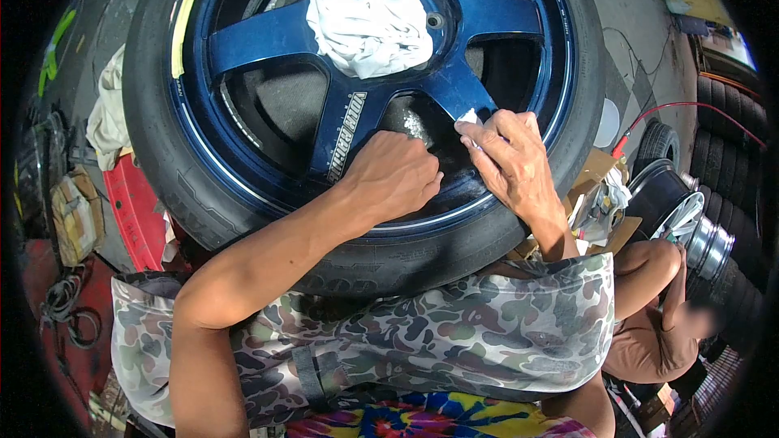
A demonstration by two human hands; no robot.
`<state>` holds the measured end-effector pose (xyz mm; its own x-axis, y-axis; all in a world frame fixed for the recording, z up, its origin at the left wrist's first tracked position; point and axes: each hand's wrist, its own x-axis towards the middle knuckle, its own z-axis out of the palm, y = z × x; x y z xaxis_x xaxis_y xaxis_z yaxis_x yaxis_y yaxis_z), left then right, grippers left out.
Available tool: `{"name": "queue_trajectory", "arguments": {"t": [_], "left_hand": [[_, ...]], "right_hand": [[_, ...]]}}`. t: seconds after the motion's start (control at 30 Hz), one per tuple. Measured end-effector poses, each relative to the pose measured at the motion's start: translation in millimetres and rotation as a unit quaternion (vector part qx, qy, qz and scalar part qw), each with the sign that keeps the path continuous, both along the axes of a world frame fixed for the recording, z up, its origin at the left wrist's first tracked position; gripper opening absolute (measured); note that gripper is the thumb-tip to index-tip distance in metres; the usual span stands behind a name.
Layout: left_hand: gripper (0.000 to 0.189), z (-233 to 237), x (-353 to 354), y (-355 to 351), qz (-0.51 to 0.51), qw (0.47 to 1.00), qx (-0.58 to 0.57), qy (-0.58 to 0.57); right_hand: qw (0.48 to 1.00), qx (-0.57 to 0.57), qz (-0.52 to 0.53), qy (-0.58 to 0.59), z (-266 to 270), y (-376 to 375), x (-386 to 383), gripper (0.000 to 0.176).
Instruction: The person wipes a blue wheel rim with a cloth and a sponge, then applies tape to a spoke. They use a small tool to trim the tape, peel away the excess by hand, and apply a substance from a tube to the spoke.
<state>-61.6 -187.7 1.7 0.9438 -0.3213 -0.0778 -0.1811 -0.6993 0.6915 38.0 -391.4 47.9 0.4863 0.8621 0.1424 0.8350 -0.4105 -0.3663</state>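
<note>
A blue wheel (pixel 264 38) with a black tyre (pixel 154 146) lies across my lap. My left hand (pixel 393 173) is closed in a fist over the lower part of the wheel, beside the lettered spoke; its fingertips are hidden. My right hand (pixel 510 158) pinches a small white cloth or wipe (pixel 469 118) against the end of the lower right spoke. A crumpled white cloth (pixel 369 24) rests over the wheel's hub. Yellow tape (pixel 182 28) runs along the upper left rim edge.
Another person (pixel 649 345) crouches at the lower right near silver rims (pixel 710 247). Stacked tyres (pixel 722 138) line the right side. A red-ended hose (pixel 621 146) lies on the floor. Red panels (pixel 134 211), a carton (pixel 77 215) and a pale cloth (pixel 108 109) are at left.
</note>
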Motion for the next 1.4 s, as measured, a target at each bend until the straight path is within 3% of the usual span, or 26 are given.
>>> {"name": "queue_trajectory", "arguments": {"t": [0.37,0.5,0.63,0.77,0.9,1.4], "left_hand": [[0.034,1.9,0.9,0.5,-0.006,1.0,0.01,0.011],[0.034,0.0,0.4,0.0,-0.004,1.0,0.005,0.005],[0.035,0.3,0.4,0.6,-0.003,1.0,0.004,-0.002],[0.035,-0.6,-0.1,0.1,-0.001,1.0,0.001,-0.007],[0.035,-1.1,-0.3,0.3,-0.001,1.0,0.0,-0.005],[0.037,1.4,0.6,0.5,-0.003,1.0,0.013,0.003]], "right_hand": [[0.999,-0.006,-0.047,-0.023,2.5,3.4,4.0,0.022],[1.0,0.005,-0.009,0.008,1.2,2.7,0.1,0.024],[0.998,-0.025,-0.049,-0.008,1.2,-0.7,5.2,0.025],[1.0,0.012,-0.005,0.006,-0.2,2.1,-0.1,0.025],[0.999,-0.018,-0.042,-0.004,5.5,2.2,4.5,0.025],[1.0,-0.016,-0.015,-0.002,4.3,1.0,5.1,0.025]]}}
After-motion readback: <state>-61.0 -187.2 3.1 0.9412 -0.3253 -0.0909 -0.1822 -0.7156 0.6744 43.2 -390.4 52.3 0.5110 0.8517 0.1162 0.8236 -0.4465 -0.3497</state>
